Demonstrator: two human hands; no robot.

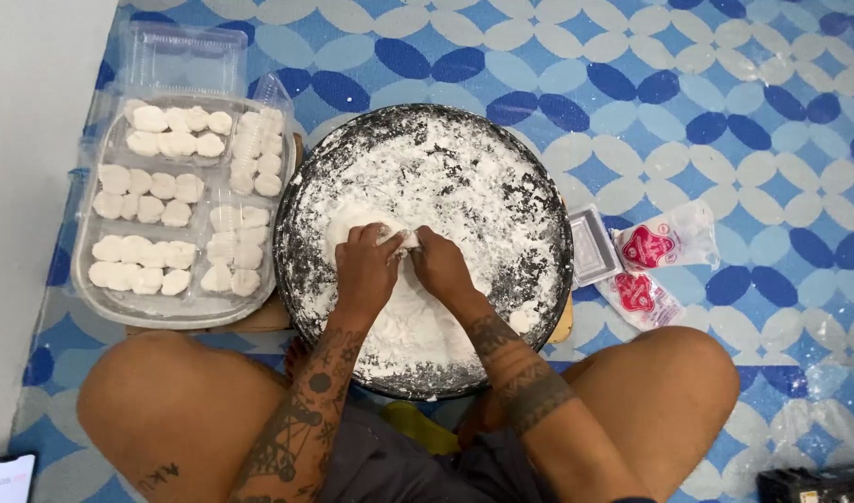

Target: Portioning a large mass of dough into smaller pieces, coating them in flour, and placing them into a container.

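Observation:
A round black pan (539, 200) dusted with white flour sits on the patterned floor between my knees. Over its middle, my left hand (364, 270) and my right hand (441, 265) meet and pinch a small white piece of dough (401, 240) between their fingertips. A larger pale mass of dough (345, 224) lies in the flour just beyond my left hand. Another small white lump (520, 320) rests near the pan's right rim.
A clear plastic tray (84, 289) at the left holds several rows of shaped white dough pieces, with clear lids (180, 56) behind it. Right of the pan lie a small grey box (593, 247) and two red-and-white packets (664, 240). A phone (3, 477) lies bottom left.

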